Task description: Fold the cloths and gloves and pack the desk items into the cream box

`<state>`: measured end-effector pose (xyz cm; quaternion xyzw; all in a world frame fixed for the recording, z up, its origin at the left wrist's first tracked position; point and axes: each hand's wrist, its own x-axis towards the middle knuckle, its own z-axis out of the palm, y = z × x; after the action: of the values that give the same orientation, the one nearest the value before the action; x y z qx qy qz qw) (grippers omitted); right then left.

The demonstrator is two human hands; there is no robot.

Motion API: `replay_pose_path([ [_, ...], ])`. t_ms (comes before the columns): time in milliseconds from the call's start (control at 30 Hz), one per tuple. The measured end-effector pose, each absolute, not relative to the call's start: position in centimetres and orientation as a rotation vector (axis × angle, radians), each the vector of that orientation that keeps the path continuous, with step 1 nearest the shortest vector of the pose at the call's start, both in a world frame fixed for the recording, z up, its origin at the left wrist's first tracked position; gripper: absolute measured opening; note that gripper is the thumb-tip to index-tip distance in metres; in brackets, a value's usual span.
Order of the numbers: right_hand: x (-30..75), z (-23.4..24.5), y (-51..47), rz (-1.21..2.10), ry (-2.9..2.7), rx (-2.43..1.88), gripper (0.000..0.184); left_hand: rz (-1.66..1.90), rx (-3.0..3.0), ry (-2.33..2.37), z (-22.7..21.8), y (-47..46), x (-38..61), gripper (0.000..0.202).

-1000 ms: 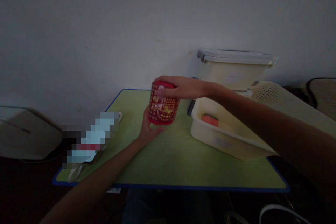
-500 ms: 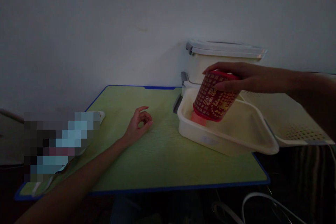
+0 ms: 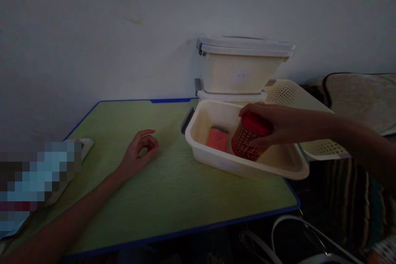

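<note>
My right hand (image 3: 278, 126) grips a red patterned canister (image 3: 249, 140) from above, its fingers wrapped over the lid. The canister is tilted and sits low inside an open cream plastic tub (image 3: 241, 169), beside a small orange-red block (image 3: 218, 139). My left hand (image 3: 139, 152) rests on the green table (image 3: 173, 189) to the left of the tub, its fingers loosely curled and holding nothing.
A lidded cream container (image 3: 241, 66) is stacked on another behind the tub, against the wall. A perforated cream tray (image 3: 309, 103) lies to the right. A blurred-out object (image 3: 34, 177) sits at the table's left edge. Cables (image 3: 284, 235) hang below the front edge.
My left hand let go of the canister and dropped to the table. My right hand carried the canister rightwards and lowered it into the open tub.
</note>
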<state>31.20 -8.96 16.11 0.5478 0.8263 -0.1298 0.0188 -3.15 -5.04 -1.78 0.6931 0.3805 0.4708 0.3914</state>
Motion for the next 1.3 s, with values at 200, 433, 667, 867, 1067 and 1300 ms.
replay_pose_path([
  [200,32.4,14.3,-9.2,-0.346,2.506,1.702,0.057,1.169,1.787,1.012,-1.6,-5.2,-3.1,0.038],
  [433,32.7,13.6,-9.2,-0.387,2.563,1.631,0.051,1.112,1.808,1.037,-1.9,-5.0,-3.3,0.037],
  [667,32.7,13.0,-8.7,-0.371,2.537,1.591,0.055,1.111,1.813,1.029,-2.0,-4.9,-3.4,0.035],
  [867,32.9,12.3,-8.3,-0.336,2.571,1.562,0.056,1.092,1.847,1.02,-2.2,-4.7,-3.5,0.031],
  [1067,32.8,11.8,-8.1,-0.297,2.57,1.537,0.058,1.066,1.88,1.031,-2.3,-4.7,-3.6,0.029],
  [1300,32.5,11.1,-7.9,-0.304,2.537,1.512,0.051,1.01,1.941,1.049,-2.3,-4.7,-3.7,0.028],
])
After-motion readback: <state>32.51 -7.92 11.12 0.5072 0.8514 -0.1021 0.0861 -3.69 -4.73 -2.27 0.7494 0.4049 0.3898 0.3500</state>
